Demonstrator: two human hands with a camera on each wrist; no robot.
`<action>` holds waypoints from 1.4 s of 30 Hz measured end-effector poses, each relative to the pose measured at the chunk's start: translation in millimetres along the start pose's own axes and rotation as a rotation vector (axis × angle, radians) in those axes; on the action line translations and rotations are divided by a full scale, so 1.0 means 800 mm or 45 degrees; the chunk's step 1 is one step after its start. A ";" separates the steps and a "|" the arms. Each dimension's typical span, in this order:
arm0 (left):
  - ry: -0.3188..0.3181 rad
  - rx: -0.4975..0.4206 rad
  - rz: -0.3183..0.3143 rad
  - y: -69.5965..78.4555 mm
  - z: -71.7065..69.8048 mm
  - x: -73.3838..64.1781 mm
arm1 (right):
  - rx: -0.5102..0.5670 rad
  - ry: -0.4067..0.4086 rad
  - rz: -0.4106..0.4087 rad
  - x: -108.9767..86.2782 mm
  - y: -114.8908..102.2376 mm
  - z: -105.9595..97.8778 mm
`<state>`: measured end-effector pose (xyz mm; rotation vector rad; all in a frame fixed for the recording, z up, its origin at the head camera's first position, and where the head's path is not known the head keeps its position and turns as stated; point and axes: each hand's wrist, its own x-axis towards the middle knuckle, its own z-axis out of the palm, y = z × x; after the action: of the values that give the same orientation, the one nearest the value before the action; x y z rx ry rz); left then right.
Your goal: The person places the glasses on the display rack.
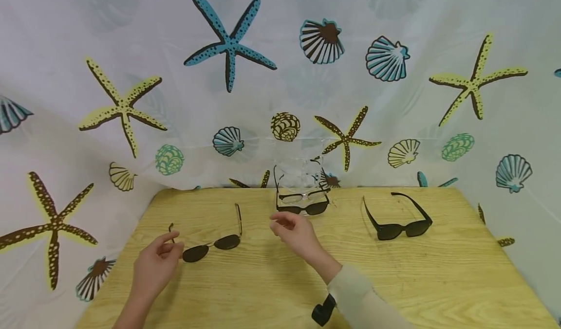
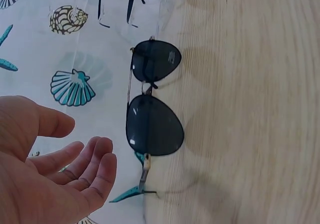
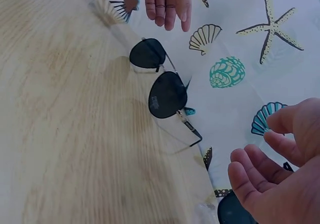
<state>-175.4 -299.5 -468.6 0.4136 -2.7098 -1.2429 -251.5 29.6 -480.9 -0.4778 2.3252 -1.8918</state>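
Aviator sunglasses with dark lenses and a thin metal frame rest on the table's left part, temples unfolded toward the back. My left hand hovers just left of them, its fingers loosely bent and holding nothing. In the left wrist view, a gap separates that hand from the lenses. My right hand is held over the middle of the table, in front of a clear stand. Its fingers are relaxed, with nothing between them. The stand bears thin-rimmed eyeglasses above black sunglasses, partly hidden by the right hand.
Another pair of black sunglasses lies unfolded on the right of the wooden table. A white curtain printed with starfish and shells hangs behind and at both sides. Below my right sleeve a black strap shows.
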 end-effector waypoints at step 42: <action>-0.135 -0.155 -0.107 -0.060 0.010 0.013 | -0.070 -0.106 0.112 0.028 0.026 0.102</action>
<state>-178.2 -326.7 -510.2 0.4641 -2.7092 -1.4837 -253.4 -49.9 -516.5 -0.4427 2.3101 -1.7397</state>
